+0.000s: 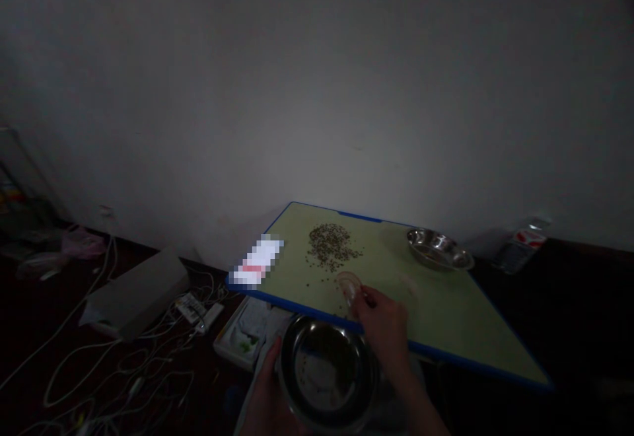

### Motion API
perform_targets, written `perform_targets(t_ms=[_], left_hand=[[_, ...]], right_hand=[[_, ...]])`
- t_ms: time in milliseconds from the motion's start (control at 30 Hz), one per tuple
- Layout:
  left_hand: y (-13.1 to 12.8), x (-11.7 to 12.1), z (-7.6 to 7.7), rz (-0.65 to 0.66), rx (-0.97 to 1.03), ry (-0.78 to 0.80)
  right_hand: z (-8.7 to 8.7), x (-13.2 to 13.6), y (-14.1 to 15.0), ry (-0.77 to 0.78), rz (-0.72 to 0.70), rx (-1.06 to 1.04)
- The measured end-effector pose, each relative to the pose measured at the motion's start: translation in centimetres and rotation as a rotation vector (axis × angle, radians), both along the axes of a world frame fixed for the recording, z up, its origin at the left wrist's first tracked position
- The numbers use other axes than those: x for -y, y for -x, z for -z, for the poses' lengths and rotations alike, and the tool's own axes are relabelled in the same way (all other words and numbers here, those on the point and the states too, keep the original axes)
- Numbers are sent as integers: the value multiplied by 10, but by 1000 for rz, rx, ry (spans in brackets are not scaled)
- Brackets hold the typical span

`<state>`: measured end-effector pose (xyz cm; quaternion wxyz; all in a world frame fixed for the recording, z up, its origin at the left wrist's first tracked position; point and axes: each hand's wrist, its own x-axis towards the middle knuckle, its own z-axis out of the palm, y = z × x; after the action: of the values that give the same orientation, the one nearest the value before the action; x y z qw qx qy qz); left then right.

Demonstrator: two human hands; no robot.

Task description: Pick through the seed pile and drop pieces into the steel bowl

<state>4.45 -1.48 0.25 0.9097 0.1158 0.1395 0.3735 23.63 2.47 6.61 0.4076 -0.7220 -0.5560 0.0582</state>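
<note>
My left hand (270,393) grips the rim of a steel bowl (327,373) held just below the near edge of a green table (446,317) with a blue rim. My right hand (384,330) is closed on a small clear cup (349,287), tilted on the table edge above the bowl. A heap of small brownish seeds (331,246) lies on the table beyond the cup, with loose seeds trailing toward it. A few seeds show inside the bowl.
A second steel bowl (438,250) sits at the table's far right. A blurred white card (257,263) lies on the left corner. A plastic bottle (520,244) lies right of the table. White cables (123,370), a grey box (133,294) and a power strip litter the dark floor at left.
</note>
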Motion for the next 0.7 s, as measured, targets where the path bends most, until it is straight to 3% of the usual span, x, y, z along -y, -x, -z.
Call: perform_targets(t_ms=[133,300,533,700], left_hand=[[5,0,-4,8,-5,108],[10,-3,-4,43,111,128],[13,-7,-3,-1,109,123],[15,-7,-2,-2,119,143]], right_hand=[[2,-10,-37,27,-41,-175],[-3,-30,-69,86,-232,-93],[-6,-66,-64,125,-465,-83],[-3,-86,-58,148,-512,-88]])
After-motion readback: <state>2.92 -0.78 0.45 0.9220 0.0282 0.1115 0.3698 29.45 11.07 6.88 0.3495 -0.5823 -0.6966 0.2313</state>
